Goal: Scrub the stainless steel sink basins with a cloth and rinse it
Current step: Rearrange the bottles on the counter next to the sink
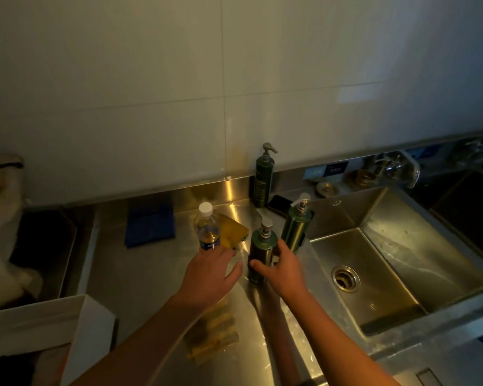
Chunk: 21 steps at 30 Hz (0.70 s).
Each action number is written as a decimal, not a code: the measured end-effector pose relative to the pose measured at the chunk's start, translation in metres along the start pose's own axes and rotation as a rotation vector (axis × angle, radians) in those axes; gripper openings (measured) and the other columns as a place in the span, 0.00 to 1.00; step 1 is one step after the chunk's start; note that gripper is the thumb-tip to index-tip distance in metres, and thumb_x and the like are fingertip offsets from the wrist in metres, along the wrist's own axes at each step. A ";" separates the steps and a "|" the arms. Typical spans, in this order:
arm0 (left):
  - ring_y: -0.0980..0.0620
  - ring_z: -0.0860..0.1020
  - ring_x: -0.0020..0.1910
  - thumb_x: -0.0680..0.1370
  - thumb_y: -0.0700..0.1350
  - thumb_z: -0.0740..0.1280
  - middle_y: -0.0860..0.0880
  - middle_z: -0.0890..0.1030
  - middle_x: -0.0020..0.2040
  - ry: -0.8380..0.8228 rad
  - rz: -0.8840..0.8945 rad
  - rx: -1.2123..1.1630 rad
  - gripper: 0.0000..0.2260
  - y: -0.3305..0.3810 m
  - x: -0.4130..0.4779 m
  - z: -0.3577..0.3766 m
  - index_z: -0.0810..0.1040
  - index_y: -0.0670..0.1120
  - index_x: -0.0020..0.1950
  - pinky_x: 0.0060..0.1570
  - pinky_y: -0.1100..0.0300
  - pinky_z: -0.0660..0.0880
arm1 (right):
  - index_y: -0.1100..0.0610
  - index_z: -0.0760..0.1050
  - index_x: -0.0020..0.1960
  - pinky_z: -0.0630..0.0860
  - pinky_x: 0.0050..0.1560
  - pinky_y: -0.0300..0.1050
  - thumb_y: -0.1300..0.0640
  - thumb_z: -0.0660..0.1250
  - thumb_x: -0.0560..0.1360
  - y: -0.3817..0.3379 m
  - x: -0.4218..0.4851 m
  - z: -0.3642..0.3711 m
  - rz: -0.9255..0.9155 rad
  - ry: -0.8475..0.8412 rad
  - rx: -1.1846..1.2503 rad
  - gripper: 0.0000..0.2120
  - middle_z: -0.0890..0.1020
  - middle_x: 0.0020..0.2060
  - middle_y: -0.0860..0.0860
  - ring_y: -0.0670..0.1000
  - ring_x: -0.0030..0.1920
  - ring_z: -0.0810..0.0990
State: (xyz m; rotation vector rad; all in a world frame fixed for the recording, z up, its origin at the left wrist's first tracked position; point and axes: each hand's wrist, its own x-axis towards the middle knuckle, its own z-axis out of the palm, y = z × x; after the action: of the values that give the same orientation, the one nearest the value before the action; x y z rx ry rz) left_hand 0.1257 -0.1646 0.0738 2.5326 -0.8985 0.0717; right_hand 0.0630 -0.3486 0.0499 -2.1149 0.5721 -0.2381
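clasping pump bottle (260,250), right grip (282,270) beside basin (379,263)

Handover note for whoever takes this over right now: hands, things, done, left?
Left hand: at the base of the water bottle, grip unclear.
Right hand: fingers round the nearest green pump bottle.
Blue cloth lies on the counter, far left, in neither hand.
Sink basin on the right, no hand in it.
Done: no scrubbing seen. Left: take cloth, scrub basins, rinse.
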 end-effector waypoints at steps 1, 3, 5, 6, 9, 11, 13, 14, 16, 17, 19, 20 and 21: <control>0.60 0.73 0.47 0.81 0.59 0.60 0.56 0.79 0.52 0.000 -0.023 0.000 0.14 0.005 0.000 0.002 0.78 0.54 0.61 0.46 0.63 0.68 | 0.45 0.69 0.69 0.75 0.60 0.44 0.46 0.77 0.68 0.006 0.000 -0.005 -0.016 -0.022 -0.014 0.33 0.77 0.62 0.43 0.45 0.61 0.75; 0.59 0.74 0.47 0.81 0.58 0.60 0.57 0.78 0.50 0.009 -0.073 -0.008 0.13 0.016 -0.001 0.006 0.77 0.55 0.59 0.46 0.63 0.69 | 0.44 0.69 0.69 0.76 0.59 0.44 0.43 0.77 0.67 0.022 0.000 -0.018 -0.027 -0.045 -0.029 0.33 0.76 0.60 0.40 0.41 0.59 0.75; 0.59 0.74 0.46 0.81 0.57 0.61 0.58 0.77 0.48 0.013 -0.109 -0.020 0.10 0.028 -0.003 0.010 0.77 0.55 0.56 0.46 0.61 0.72 | 0.43 0.71 0.67 0.77 0.58 0.44 0.41 0.76 0.66 0.039 0.002 -0.033 -0.042 -0.045 -0.025 0.32 0.78 0.59 0.40 0.41 0.58 0.77; 0.59 0.74 0.46 0.81 0.57 0.61 0.57 0.77 0.48 0.005 -0.123 -0.031 0.09 0.034 -0.005 0.013 0.77 0.55 0.55 0.47 0.59 0.73 | 0.44 0.72 0.67 0.78 0.57 0.44 0.40 0.76 0.66 0.048 0.003 -0.041 -0.044 -0.046 -0.022 0.31 0.79 0.58 0.41 0.42 0.57 0.78; 0.57 0.75 0.43 0.79 0.58 0.60 0.55 0.77 0.45 0.016 -0.174 -0.054 0.11 0.054 -0.011 0.024 0.76 0.54 0.52 0.46 0.56 0.74 | 0.46 0.72 0.66 0.79 0.56 0.48 0.42 0.75 0.69 0.070 0.011 -0.063 -0.030 -0.040 -0.007 0.29 0.79 0.57 0.43 0.45 0.56 0.79; 0.56 0.75 0.42 0.79 0.58 0.59 0.55 0.77 0.45 0.043 -0.207 -0.038 0.12 0.066 -0.014 0.030 0.76 0.53 0.51 0.44 0.57 0.72 | 0.47 0.71 0.67 0.78 0.55 0.49 0.42 0.75 0.69 0.079 0.020 -0.076 -0.013 -0.022 0.011 0.30 0.80 0.58 0.45 0.47 0.56 0.79; 0.56 0.74 0.44 0.81 0.55 0.62 0.54 0.78 0.47 0.026 -0.235 -0.013 0.09 0.077 -0.017 0.032 0.77 0.52 0.53 0.45 0.59 0.68 | 0.50 0.68 0.71 0.78 0.55 0.49 0.43 0.76 0.69 0.084 0.030 -0.085 0.003 -0.019 0.040 0.34 0.79 0.59 0.47 0.49 0.57 0.79; 0.56 0.74 0.45 0.81 0.54 0.62 0.54 0.78 0.48 0.026 -0.245 -0.008 0.09 0.082 -0.018 0.032 0.77 0.52 0.54 0.45 0.60 0.67 | 0.51 0.66 0.73 0.77 0.55 0.49 0.44 0.76 0.69 0.084 0.036 -0.088 0.010 -0.025 0.055 0.36 0.78 0.60 0.49 0.50 0.57 0.78; 0.57 0.74 0.46 0.82 0.55 0.61 0.55 0.78 0.49 0.026 -0.262 -0.012 0.09 0.085 -0.019 0.029 0.77 0.53 0.54 0.46 0.61 0.68 | 0.52 0.64 0.74 0.77 0.56 0.51 0.45 0.76 0.69 0.081 0.048 -0.091 0.013 -0.024 0.075 0.38 0.77 0.62 0.51 0.51 0.59 0.78; 0.57 0.74 0.46 0.82 0.55 0.61 0.55 0.77 0.49 0.027 -0.279 -0.008 0.09 0.086 -0.019 0.026 0.77 0.53 0.55 0.47 0.60 0.69 | 0.52 0.65 0.74 0.77 0.58 0.52 0.45 0.76 0.69 0.077 0.053 -0.090 0.001 -0.034 0.084 0.38 0.77 0.63 0.51 0.51 0.60 0.77; 0.57 0.73 0.47 0.82 0.56 0.60 0.56 0.76 0.50 0.011 -0.325 0.003 0.09 0.085 -0.019 0.021 0.76 0.54 0.56 0.50 0.59 0.70 | 0.51 0.66 0.72 0.76 0.61 0.53 0.47 0.77 0.69 0.071 0.065 -0.087 -0.030 -0.066 0.094 0.36 0.77 0.64 0.52 0.52 0.62 0.76; 0.57 0.73 0.48 0.82 0.56 0.59 0.56 0.76 0.50 0.008 -0.350 0.013 0.10 0.084 -0.019 0.018 0.75 0.55 0.58 0.51 0.59 0.70 | 0.51 0.66 0.71 0.76 0.62 0.54 0.48 0.77 0.69 0.068 0.070 -0.085 -0.038 -0.087 0.104 0.35 0.77 0.64 0.52 0.53 0.63 0.76; 0.57 0.73 0.49 0.82 0.57 0.59 0.56 0.76 0.51 0.014 -0.370 0.025 0.10 0.082 -0.019 0.016 0.75 0.55 0.59 0.52 0.58 0.71 | 0.51 0.67 0.70 0.75 0.62 0.55 0.48 0.77 0.69 0.064 0.075 -0.082 -0.045 -0.106 0.115 0.34 0.77 0.64 0.51 0.53 0.63 0.76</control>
State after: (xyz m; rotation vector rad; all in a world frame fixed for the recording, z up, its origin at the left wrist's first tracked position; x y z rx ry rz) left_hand 0.0591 -0.2165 0.0883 2.6734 -0.4141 -0.0147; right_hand 0.0774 -0.4759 0.0411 -2.0173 0.4382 -0.1783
